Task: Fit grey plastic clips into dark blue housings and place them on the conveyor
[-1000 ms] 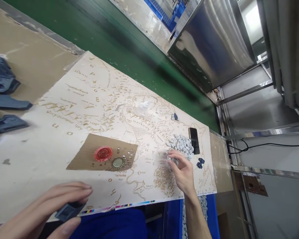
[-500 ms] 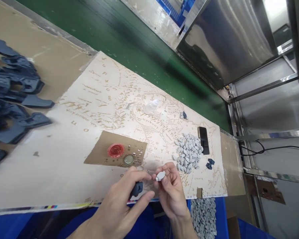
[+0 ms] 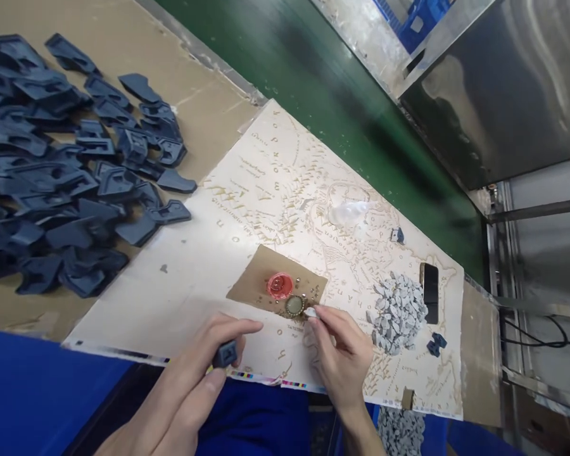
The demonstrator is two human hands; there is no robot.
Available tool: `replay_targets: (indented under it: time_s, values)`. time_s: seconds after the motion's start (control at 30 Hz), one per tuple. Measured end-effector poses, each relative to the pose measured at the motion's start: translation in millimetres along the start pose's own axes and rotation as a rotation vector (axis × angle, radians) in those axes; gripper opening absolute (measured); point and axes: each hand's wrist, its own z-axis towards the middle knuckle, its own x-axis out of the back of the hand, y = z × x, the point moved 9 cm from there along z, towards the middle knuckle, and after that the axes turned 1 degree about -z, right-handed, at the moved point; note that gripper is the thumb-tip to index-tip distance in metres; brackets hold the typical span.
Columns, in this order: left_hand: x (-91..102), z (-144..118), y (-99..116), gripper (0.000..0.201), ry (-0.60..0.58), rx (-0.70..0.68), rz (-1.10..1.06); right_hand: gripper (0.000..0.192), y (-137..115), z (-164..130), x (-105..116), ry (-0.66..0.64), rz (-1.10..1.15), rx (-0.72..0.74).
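Nearest, we are pinching a small dark blue part [image 3: 225, 353] in our left hand [image 3: 194, 380], just short of the cardboard scrap [image 3: 251, 288]. Our right hand [image 3: 339, 358] is gripping a small pale piece [image 3: 310, 311] touching the brass cap [image 3: 294, 306] on that scrap. Beyond the scrap, dark blue parts [image 3: 76, 171] are lying heaped on the counter [image 3: 209, 114].

Matt dark plastic part [image 3: 225, 353], printed paper sheet [image 3: 247, 209]
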Motion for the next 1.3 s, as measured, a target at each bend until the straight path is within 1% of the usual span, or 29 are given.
replay_targets:
  time_s: [0.07,0.1,0.2,0.27,0.4,0.5,0.57,0.6,0.63,0.7,0.73,0.77,0.8,0.83,0.93,1.03,1.17,1.3]
  values:
    - [8.2,-1,-7,0.034,0.068,0.044,-0.049,0.023,-6,2,-9,-0.060,-0.075,0.085]
    - [10.6,0,-7,0.030,0.091,0.038,-0.074,0.026,-10,2,-13,-0.080,-0.110,0.132]
    - [17.9,5,-3,0.025,0.148,-0.058,-0.090,0.030,-20,-1,-20,-0.116,-0.227,0.270]
    - [23.3,8,-1,0.025,0.183,-0.124,-0.086,0.031,-24,-3,-24,-0.143,-0.293,0.335]
    - [30.3,9,0,0.031,0.227,-0.163,-0.090,0.030,-23,-5,-29,-0.167,-0.336,0.378]
    - [32.4,7,2,0.034,0.244,-0.151,-0.105,0.032,-24,-5,-29,-0.157,-0.298,0.356]
    - [34.4,5,0,0.032,0.269,-0.105,-0.137,0.028,-19,-3,-24,-0.123,-0.221,0.264]
    - [34.9,4,-2,0.030,0.279,-0.072,-0.165,0.024,-14,-2,-19,-0.100,-0.167,0.176]
    - [34.0,5,-3,0.029,0.274,-0.041,-0.198,0.018,-6,-1,-15,-0.078,-0.105,0.061]
    - [27.2,10,-3,0.024,0.212,-0.005,-0.264,0.009,15,-5,-10,-0.055,0.053,-0.209]
    - [21.9,15,0,0.022,0.164,0.001,-0.295,0.014,22,-8,-11,-0.052,0.148,-0.328]
    - [16.4,21,3,0.019,0.115,0.000,-0.318,0.020,27,-12,-12,-0.050,0.245,-0.416]
    - [11.1,26,8,0.017,0.074,-0.003,-0.334,0.024,27,-15,-13,-0.046,0.338,-0.466]
    - [6.5,32,12,0.017,0.044,-0.007,-0.348,0.025,24,-16,-15,-0.036,0.417,-0.480]
    - [-6.5,43,24,0.025,-0.024,-0.030,-0.397,0.015,5,-15,-13,0.017,0.534,-0.403]
    - [-18.3,45,30,0.032,-0.081,-0.032,-0.437,0.004,-14,-14,-9,0.049,0.477,-0.288]
    - [-24.7,42,34,0.035,-0.084,-0.037,-0.431,0.016,-27,-12,-8,0.013,0.374,-0.173]
    - [-23.9,41,39,0.031,-0.055,-0.071,-0.393,0.033,-33,-9,-5,-0.035,0.296,-0.071]
